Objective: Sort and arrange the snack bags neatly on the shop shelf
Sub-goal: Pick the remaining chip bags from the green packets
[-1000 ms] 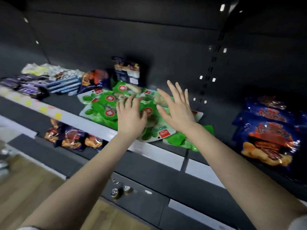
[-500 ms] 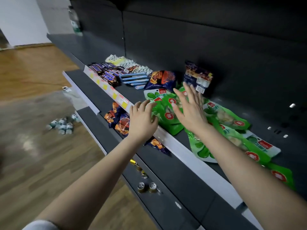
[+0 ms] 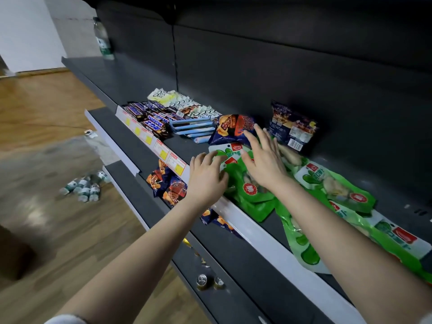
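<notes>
Two hands are on the green snack bags [image 3: 254, 202], which lie in a messy pile on the shelf [image 3: 184, 146], close to its white front edge. The bags are shiny and bright green, with white tops, round red stickers and pale food showing through clear parts. They overlap and point different ways along the shelf. The right hand [image 3: 264, 162] lies flat on top of the pile, fingers straight and spread. The left hand [image 3: 205, 181] rests on the pile's side, fingers a little bent, not closed around anything. At the back of the shelf a dark blue bag [image 3: 292, 127] stands up against the wall.
</notes>
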